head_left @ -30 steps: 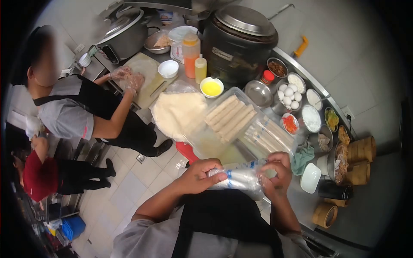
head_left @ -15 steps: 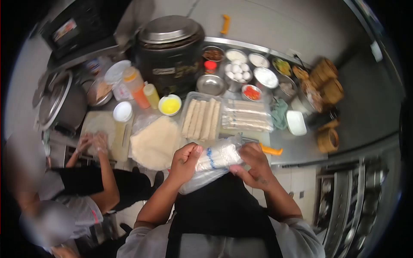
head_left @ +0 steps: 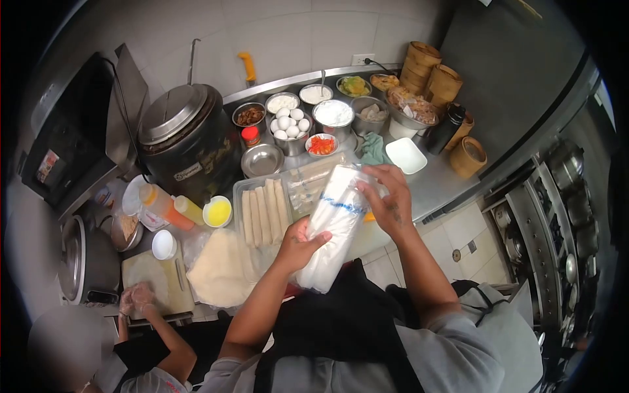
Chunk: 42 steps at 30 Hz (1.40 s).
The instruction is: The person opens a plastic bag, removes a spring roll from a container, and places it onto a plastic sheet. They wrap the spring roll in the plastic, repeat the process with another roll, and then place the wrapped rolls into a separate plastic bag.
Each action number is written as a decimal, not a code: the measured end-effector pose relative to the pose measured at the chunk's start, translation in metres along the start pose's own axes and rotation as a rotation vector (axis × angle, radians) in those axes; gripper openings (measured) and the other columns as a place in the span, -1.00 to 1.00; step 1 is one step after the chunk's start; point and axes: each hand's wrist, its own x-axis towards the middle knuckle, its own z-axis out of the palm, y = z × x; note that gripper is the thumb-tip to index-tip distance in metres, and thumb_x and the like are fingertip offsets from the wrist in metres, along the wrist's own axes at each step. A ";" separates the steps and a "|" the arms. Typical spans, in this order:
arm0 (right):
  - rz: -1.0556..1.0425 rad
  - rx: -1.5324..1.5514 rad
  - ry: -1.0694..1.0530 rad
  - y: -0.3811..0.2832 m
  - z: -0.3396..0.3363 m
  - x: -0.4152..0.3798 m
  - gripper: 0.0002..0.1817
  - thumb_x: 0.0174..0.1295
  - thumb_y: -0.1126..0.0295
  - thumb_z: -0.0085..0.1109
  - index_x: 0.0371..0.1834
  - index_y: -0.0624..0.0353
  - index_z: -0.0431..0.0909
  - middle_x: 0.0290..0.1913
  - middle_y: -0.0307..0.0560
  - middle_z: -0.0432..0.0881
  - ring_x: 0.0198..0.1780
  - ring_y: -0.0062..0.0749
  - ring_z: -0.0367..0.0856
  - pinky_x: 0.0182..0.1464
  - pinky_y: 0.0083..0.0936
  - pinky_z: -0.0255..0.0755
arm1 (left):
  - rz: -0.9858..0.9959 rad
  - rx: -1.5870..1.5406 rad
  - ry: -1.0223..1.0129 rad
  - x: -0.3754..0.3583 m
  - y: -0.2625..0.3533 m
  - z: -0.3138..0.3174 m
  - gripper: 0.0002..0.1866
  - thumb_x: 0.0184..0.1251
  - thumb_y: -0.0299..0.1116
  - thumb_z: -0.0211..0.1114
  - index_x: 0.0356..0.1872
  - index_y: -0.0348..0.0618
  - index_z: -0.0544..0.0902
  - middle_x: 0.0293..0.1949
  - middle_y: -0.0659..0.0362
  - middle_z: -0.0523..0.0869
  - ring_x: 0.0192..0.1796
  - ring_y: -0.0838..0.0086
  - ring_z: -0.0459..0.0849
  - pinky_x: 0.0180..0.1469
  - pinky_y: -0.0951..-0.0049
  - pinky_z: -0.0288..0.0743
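Note:
A long white plastic packet (head_left: pixel 334 226) with a band of blue print is held tilted in front of my apron, its upper end leaning right. My left hand (head_left: pixel 303 245) is closed on the packet's lower left side, thumb across the front. At its upper right edge, my right hand (head_left: pixel 391 200) pinches the plastic with bent fingers. What the cloudy wrap contains cannot be made out. Behind it are a clear tray (head_left: pixel 247 230) of pale dough rolls (head_left: pixel 265 206) and a plastic-wrapped pack of rolls (head_left: pixel 304 187), partly covered by the packet.
A sheet of dough (head_left: pixel 219 268) lies left of the tray. A co-worker's gloved hands (head_left: pixel 137 298) press dough on a board (head_left: pixel 177 298). Bowls of eggs (head_left: pixel 288 124), red pieces (head_left: pixel 321 145) and white powder (head_left: pixel 334 114) stand behind, with bamboo steamers (head_left: pixel 468 157) at right.
The packet has swung from lying nearly level to a steep tilt. My right hand has risen to its upper end, and my left hand stays low. The camera view has turned.

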 end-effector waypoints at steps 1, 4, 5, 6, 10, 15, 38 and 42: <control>0.060 0.037 0.018 0.000 -0.002 -0.004 -0.81 0.28 0.49 0.37 -0.06 0.22 0.76 -0.15 -0.04 0.72 -0.09 -0.15 0.64 -0.04 -0.39 0.51 | 0.004 -0.019 0.018 0.005 0.002 0.001 -0.56 0.39 -0.40 0.46 0.21 -0.33 0.58 0.04 0.16 0.75 0.04 0.54 0.70 0.17 0.42 0.57; 0.075 0.054 0.002 0.018 -0.004 -0.011 -0.76 0.24 0.50 0.41 -0.02 0.20 0.75 -0.14 -0.07 0.71 -0.10 -0.21 0.65 -0.07 -0.44 0.52 | -0.016 -0.070 0.039 0.016 -0.004 0.001 -0.58 0.39 -0.40 0.46 0.19 -0.32 0.59 0.03 0.16 0.76 0.03 0.54 0.71 0.15 0.43 0.58; 0.023 0.035 -0.028 0.028 -0.004 -0.011 -0.74 0.22 0.50 0.44 -0.01 0.21 0.75 -0.15 -0.08 0.70 -0.13 -0.27 0.66 -0.11 -0.47 0.52 | -0.034 -0.101 0.043 0.020 -0.005 0.001 -0.58 0.39 -0.40 0.46 0.19 -0.32 0.59 0.03 0.16 0.76 0.02 0.54 0.71 0.15 0.43 0.58; 0.025 0.047 -0.034 0.038 -0.003 -0.010 -0.74 0.22 0.50 0.44 -0.01 0.21 0.75 -0.15 -0.08 0.70 -0.13 -0.27 0.66 -0.11 -0.47 0.52 | -0.038 -0.097 0.056 0.023 -0.005 0.003 -0.58 0.39 -0.40 0.46 0.19 -0.32 0.59 0.03 0.16 0.76 0.02 0.54 0.71 0.15 0.43 0.58; 0.380 0.440 -0.206 0.072 0.009 -0.003 -0.72 0.19 0.46 0.50 -0.03 0.21 0.74 -0.21 -0.10 0.70 -0.30 -0.47 0.66 -0.23 -0.56 0.53 | -0.019 0.032 0.108 0.029 -0.009 0.002 -0.58 0.38 -0.39 0.47 0.18 -0.31 0.60 0.01 0.16 0.76 -0.01 0.54 0.72 0.11 0.44 0.59; 0.246 0.350 -0.279 0.073 0.008 0.021 -0.76 0.21 0.44 0.48 -0.06 0.19 0.74 -0.30 -0.10 0.69 -0.40 -0.49 0.65 -0.29 -0.58 0.53 | -0.055 0.063 0.168 0.036 -0.004 0.006 -0.58 0.37 -0.38 0.48 0.17 -0.31 0.61 0.00 0.17 0.77 -0.01 0.55 0.71 0.11 0.45 0.59; -0.369 0.438 -0.019 0.076 0.020 0.086 -0.87 0.16 0.63 0.32 -0.28 0.19 0.61 -0.42 -0.06 0.62 -0.39 -0.12 0.61 -0.30 -0.31 0.50 | -0.148 0.124 0.313 0.028 -0.036 0.017 -0.63 0.32 -0.43 0.52 0.08 -0.30 0.64 -0.10 0.22 0.76 -0.05 0.61 0.68 0.07 0.50 0.59; -0.198 0.492 0.366 0.063 0.009 0.117 -0.90 0.44 0.49 0.21 -0.08 0.16 0.48 -0.34 -0.21 0.60 -0.43 -0.52 0.53 -0.36 -0.57 0.42 | -0.112 0.221 0.267 0.015 -0.036 0.005 -0.64 0.32 -0.42 0.52 0.06 -0.30 0.65 -0.12 0.23 0.76 -0.07 0.61 0.67 0.05 0.50 0.57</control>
